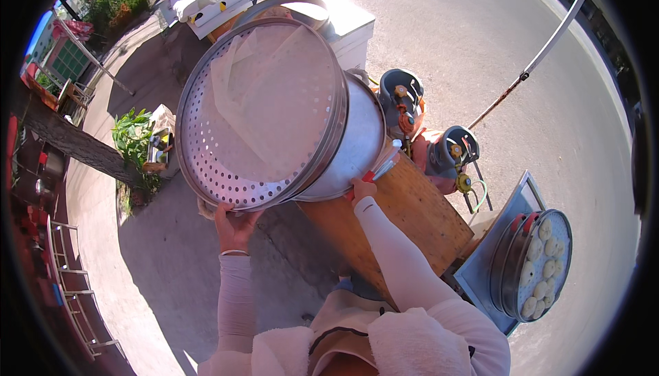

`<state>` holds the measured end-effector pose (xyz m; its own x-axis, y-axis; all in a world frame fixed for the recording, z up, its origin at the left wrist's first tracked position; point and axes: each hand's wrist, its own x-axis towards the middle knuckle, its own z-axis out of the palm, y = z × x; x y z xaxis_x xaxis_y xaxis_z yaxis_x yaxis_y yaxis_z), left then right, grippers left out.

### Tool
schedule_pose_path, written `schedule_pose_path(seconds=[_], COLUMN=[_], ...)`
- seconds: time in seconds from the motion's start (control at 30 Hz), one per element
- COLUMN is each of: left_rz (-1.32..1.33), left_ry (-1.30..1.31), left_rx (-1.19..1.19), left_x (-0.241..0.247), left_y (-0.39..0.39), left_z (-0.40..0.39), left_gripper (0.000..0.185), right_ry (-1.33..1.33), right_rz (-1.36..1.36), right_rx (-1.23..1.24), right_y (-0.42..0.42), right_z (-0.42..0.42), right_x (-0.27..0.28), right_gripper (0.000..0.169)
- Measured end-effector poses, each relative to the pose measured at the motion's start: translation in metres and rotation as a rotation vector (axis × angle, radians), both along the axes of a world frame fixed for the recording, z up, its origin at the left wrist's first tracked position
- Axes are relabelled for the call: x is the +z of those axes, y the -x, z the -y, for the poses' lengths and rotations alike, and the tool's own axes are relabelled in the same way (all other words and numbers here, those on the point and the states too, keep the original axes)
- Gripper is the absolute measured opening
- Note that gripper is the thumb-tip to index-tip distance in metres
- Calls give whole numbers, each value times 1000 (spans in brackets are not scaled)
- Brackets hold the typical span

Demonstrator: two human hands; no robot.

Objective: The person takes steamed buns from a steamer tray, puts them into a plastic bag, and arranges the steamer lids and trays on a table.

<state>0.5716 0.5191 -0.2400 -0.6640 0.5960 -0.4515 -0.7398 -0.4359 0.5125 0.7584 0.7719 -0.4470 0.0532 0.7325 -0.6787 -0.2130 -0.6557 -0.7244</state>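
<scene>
A large round metal steamer tray (206, 170) with a perforated base stands at the top of a stack on a wide metal pot (363, 129). Thin pale liner sheets (278, 98) lie over most of its holes, partly folded. My left hand (234, 226) grips the tray's near rim, with the thumb on top. My right hand (363, 190) is closed around a red handle at the pot's right side, beside the wooden table; what the handle belongs to is unclear.
Gas cylinders (404, 92) with valves and regulators stand beyond the wooden table (422, 211). Right, stacked steamer trays (535, 268) hold several buns on a metal stand (476, 273). A white box (355, 31) is behind the pot. A slanting pole (545, 46) and a tree trunk (77, 139) flank the area.
</scene>
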Motion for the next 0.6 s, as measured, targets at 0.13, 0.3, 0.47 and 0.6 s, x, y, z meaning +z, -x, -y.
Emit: schedule_pose_path(seconds=[0.13,0.3,0.47,0.6], left_rz=[-39,-73,-49,-76], left_ry=[55,141,149,151], left_rx=[141,366,522,555], left_x=[21,33,30,18], left_y=[-7,-25,-33,-32], left_z=[79,164,209,223], left_gripper=[68,69,64,59], right_ry=[20,-30,-40,-194], right_rz=[-43,-118,-278,-190], right_rx=[-44,54,144,94], right_y=[-6,-37,-117,-241], right_z=[-5,-18,-53,-77], right_x=[24,63,108,174], right_gripper=[30,23,16,15])
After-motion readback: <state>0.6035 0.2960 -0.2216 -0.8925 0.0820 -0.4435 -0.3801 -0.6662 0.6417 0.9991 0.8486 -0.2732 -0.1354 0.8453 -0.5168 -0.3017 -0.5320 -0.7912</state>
